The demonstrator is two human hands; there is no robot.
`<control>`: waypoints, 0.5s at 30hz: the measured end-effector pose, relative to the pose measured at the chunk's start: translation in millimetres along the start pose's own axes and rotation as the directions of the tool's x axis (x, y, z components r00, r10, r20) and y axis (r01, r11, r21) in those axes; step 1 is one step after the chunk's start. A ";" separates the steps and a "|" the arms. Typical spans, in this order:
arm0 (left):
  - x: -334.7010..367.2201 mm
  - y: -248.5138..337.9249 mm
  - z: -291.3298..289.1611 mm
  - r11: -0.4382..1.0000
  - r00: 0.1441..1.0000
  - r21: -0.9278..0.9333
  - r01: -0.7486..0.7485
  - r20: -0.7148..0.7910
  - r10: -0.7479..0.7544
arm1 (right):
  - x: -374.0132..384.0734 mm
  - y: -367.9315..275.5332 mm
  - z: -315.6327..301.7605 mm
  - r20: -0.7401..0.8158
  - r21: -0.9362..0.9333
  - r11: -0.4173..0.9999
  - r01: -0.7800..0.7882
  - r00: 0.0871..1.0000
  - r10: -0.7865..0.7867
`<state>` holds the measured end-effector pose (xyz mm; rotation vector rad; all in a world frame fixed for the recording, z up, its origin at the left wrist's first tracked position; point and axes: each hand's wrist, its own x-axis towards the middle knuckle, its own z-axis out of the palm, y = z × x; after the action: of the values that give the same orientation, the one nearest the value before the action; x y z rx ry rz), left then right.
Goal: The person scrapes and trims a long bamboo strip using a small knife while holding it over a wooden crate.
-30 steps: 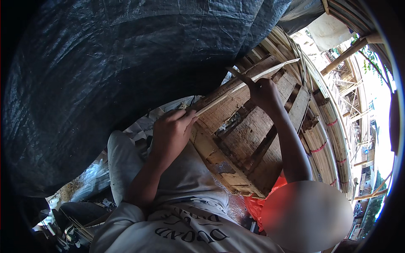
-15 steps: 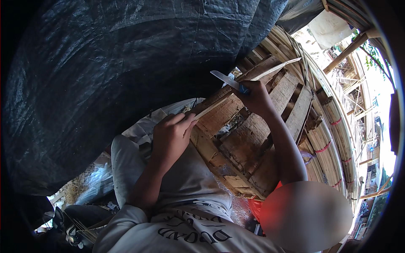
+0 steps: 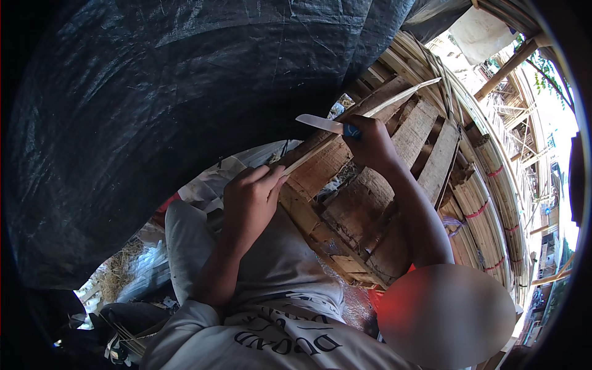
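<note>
My left hand (image 3: 251, 196) is closed around the near end of a thin, pale wooden strip (image 3: 311, 154), which runs up to the right over a pallet. In my right hand (image 3: 372, 140) is a knife (image 3: 319, 123) with a blue handle; the fingers wrap round it. The broad blade points left and lies across the strip, close to the right hand. Beyond that hand the strip's far part reaches out to the upper right. Whether the edge bites into the wood cannot be made out.
The slatted wooden pallet (image 3: 364, 203) lies in front of me. Bundles of split strips (image 3: 478, 209) tied with red bands are stacked at the right. A dark tarpaulin (image 3: 172, 111) hangs over the left and far side. Dry straw (image 3: 117, 274) lies at the lower left.
The knife has moved a little left and down, and its blade has turned flatter. My left hand keeps its hold on the strip in nearly the same place.
</note>
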<state>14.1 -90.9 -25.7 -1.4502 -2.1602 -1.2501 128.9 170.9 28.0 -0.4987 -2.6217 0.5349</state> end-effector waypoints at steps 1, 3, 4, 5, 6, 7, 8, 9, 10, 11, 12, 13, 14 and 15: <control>-0.1 0.4 0.5 1.000 1.000 -0.001 -0.008 -0.028 0.008 | -0.3 1.2 1.1 -0.001 0.000 1.000 -0.002 1.000 0.002; -0.2 0.8 0.2 1.000 1.000 -0.005 -0.006 -0.027 0.006 | 0.2 4.4 3.0 -0.037 -0.010 1.000 0.029 0.999 -0.029; -0.3 0.9 0.1 1.000 1.000 -0.010 -0.005 -0.026 0.005 | 1.1 8.9 3.9 -0.038 -0.010 1.000 0.027 0.999 -0.027; -0.5 0.6 0.3 1.000 1.000 -0.010 -0.004 -0.025 0.004 | 3.5 10.5 3.6 -0.100 -0.023 1.000 0.017 0.995 -0.019; -0.7 0.3 0.5 1.000 1.000 -0.008 0.002 -0.018 -0.002 | 4.5 11.2 2.8 -0.163 -0.036 0.999 0.006 0.987 -0.011; -0.8 -0.1 0.8 1.000 1.000 -0.006 0.007 -0.010 -0.007 | 3.7 12.0 -3.2 -0.162 -0.035 0.999 0.005 0.987 -0.010; -0.8 -0.5 0.7 1.000 1.000 -0.006 0.008 -0.010 -0.008 | 4.8 -2.3 -18.2 -0.040 0.056 0.982 -0.179 0.983 0.182; -0.9 -1.0 0.6 1.000 1.000 -0.009 0.006 -0.016 -0.006 | 5.0 -9.0 -27.0 0.097 0.121 0.923 -0.366 0.930 0.356; -1.0 -1.4 0.5 1.000 1.000 -0.012 0.005 -0.021 -0.005 | 5.2 22.5 -20.0 -0.022 0.003 1.000 -0.021 1.000 0.021; -1.1 -1.7 0.2 1.000 1.000 -0.012 0.005 -0.019 -0.005 | 3.4 31.3 -28.3 -0.022 0.004 1.000 -0.023 0.999 0.023; -0.5 -1.2 0.0 1.000 1.000 -0.013 0.012 0.002 -0.012 | 0.5 36.4 -38.2 0.120 0.127 0.991 -0.047 0.992 0.031; -0.1 -0.8 0.2 1.000 1.000 -0.013 0.020 0.022 -0.019 | -2.3 39.4 -44.9 0.260 0.244 0.966 -0.087 0.965 0.022; -0.3 -1.4 0.3 1.000 0.999 -0.013 0.020 0.026 -0.019 | -4.8 34.6 -50.0 0.300 0.305 0.944 -0.124 0.954 0.028; -0.2 -2.0 0.5 1.000 1.000 -0.012 0.016 0.021 -0.016 | -5.6 35.1 -53.7 0.300 0.307 0.943 -0.126 0.953 0.030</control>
<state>12.6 -91.0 -27.1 -1.4604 -2.1855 -1.2614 167.5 214.3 55.9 -0.4476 -2.7130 1.1209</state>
